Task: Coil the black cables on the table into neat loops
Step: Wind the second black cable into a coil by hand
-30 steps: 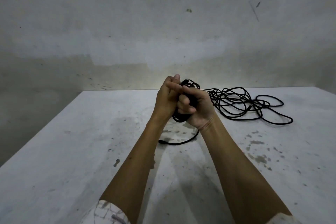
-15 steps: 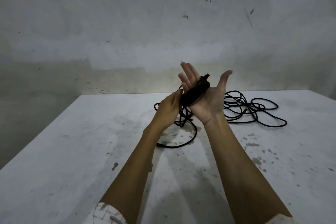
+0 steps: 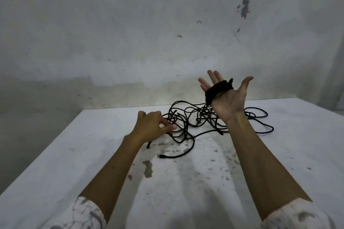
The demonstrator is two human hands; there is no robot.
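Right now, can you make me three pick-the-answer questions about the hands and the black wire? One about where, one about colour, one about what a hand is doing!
1. Where is the wound bundle?
A. round the right hand's fingers
B. on the floor
C. under the table

2. What colour is the loose cable?
A. red
B. black
C. yellow

3. How is the right hand?
A. a fist
B. flat on the table
C. raised, fingers spread

Answers: 1 A, the coil wraps its fingers. 2 B, it lies dark on the white table. 3 C, palm showing; the left hand reaches into the tangle.

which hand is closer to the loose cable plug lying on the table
Left. The left hand is low over the table just above and left of the plug; the right hand is raised, far up and right.
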